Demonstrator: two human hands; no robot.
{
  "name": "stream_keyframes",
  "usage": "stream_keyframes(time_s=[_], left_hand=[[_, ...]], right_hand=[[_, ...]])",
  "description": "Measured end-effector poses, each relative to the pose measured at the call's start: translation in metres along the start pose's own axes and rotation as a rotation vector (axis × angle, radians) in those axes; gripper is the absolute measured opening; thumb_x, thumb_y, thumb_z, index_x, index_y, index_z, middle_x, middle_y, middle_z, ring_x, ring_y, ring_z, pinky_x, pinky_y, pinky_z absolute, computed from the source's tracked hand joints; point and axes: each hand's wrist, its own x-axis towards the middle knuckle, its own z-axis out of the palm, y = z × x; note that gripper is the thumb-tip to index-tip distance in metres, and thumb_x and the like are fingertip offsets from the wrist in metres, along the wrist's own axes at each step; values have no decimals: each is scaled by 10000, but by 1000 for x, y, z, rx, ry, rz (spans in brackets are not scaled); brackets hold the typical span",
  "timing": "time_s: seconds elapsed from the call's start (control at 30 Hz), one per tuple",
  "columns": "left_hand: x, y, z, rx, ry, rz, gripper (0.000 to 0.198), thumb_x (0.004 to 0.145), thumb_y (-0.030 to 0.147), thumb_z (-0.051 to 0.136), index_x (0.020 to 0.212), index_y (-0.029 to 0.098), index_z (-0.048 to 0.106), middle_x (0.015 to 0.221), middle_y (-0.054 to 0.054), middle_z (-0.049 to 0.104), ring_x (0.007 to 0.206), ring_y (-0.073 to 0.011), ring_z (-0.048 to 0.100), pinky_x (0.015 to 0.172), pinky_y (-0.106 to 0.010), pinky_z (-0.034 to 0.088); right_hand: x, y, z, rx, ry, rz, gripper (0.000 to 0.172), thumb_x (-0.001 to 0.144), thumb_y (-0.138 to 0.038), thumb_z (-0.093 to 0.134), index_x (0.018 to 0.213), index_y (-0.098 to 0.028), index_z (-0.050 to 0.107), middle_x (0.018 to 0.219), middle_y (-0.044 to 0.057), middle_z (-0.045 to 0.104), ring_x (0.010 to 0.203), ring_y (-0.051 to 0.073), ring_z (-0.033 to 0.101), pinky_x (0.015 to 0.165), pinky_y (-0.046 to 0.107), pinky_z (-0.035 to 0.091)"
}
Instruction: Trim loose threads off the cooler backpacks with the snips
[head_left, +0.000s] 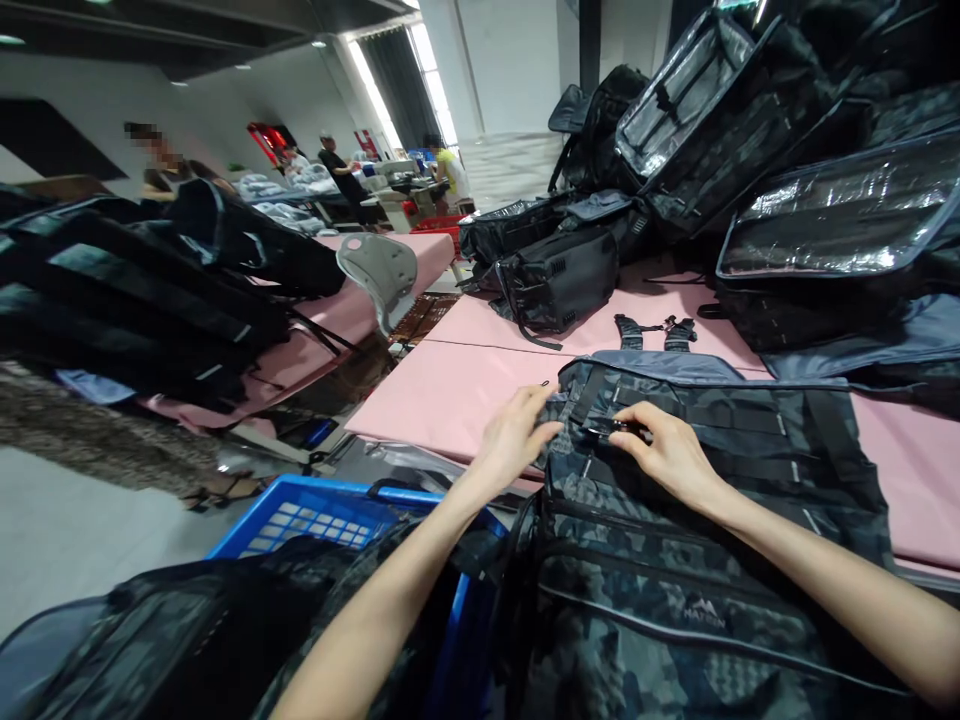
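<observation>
A dark camouflage backpack lies on the pink table in front of me, with a light logo and zips on its face. My left hand is at its upper left corner, fingers and thumb closed on the fabric edge. A little to the right, my right hand pinches a small black buckle-like piece between thumb and fingers, near the webbing at the top of the bag. Its exact shape is partly hidden by the fingers. Two shoulder straps stick out beyond the bag's top edge.
More dark bags with silvery linings are piled at the back right of the pink table. A blue crate with bags stands low on the left. Past a grey chair back, another table bears bags. Several people are in the background.
</observation>
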Motion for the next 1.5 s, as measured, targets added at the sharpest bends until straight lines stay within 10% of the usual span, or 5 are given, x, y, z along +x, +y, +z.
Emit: stream_keyframes(time_s=[0.4,0.57,0.77,1.03,1.5], left_hand=[[18,-3,38,-1030,-148,-426,233,543,175,679,764,115,634,694,-1,614,611,-102,546,613,-216,413],[15,-4,40,-920,-132,-389,163,596,170,649,750,116,641,645,0,582,573,-99,521,580,-227,423],[11,32,36,-398,333,-75,284,697,209,643,979,187,644,968,-60,626,742,-141,558,753,-318,468],[15,55,54,-936,342,-356,243,655,209,680,891,155,703,801,-44,695,668,-129,610,644,-231,484],[11,46,47,-1546,222,-537,176,630,149,725,781,74,676,749,-66,677,651,-109,630,600,-190,500]], right_hand=[[32,-7,38,-383,9,-383,256,819,-141,408,992,-164,595,955,75,613,709,138,568,562,231,345],[42,0,29,303,143,-105,183,792,-248,447,777,-156,604,706,24,604,625,121,526,585,231,379],[44,-7,11,742,137,151,264,627,-406,644,669,-148,612,573,-15,544,497,86,429,500,232,355],[37,-8,4,587,-49,-36,246,766,-364,540,810,-166,679,803,25,680,776,174,607,725,290,449],[29,-7,1,-292,272,-284,167,856,-306,481,928,-178,559,851,52,625,794,176,547,676,268,392]])
